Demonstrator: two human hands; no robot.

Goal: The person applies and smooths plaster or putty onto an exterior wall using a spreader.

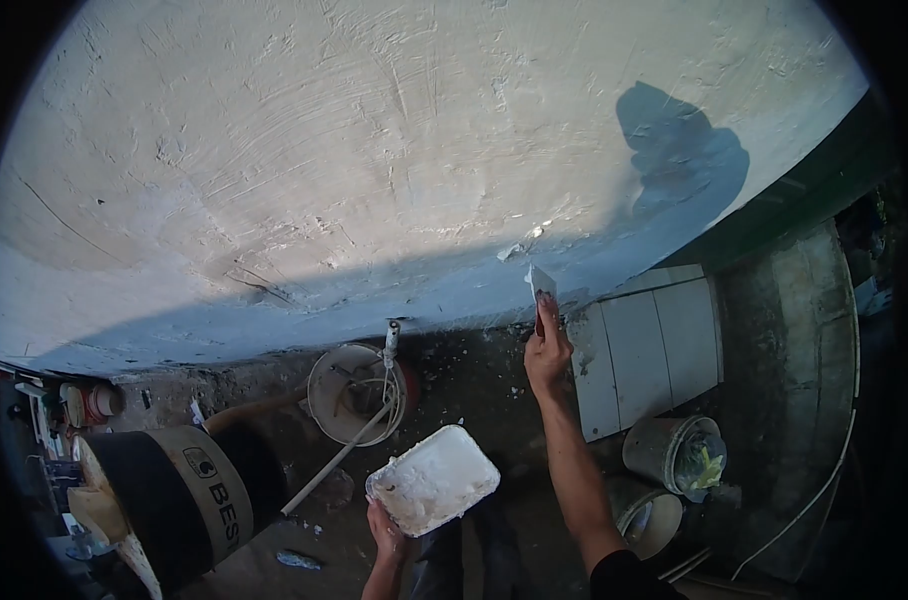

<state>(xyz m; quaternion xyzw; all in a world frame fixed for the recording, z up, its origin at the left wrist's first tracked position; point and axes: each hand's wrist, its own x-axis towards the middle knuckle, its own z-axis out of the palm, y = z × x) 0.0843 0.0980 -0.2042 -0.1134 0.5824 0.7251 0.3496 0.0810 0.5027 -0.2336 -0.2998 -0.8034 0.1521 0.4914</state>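
Note:
My left hand [386, 532] grips the left edge of a white plastic tub [442, 478] smeared with white filler paste. In my right hand [548, 350] is a putty knife [541, 282], its handle wrapped by my fingers. Its pale blade is tilted up close to the lower part of the rough plastered wall [374, 150]. Just above the blade, small white lumps of paste [536, 233] stick to the wall. The shadow of a head falls on the wall at upper right.
At left stands a large black-and-beige drum [199, 490]. A bucket [319, 385] with a hose and a pole sits under a wall tap [392, 335]. White panels [649, 350] lie to the right of my arm, with two more buckets [654, 450] below them.

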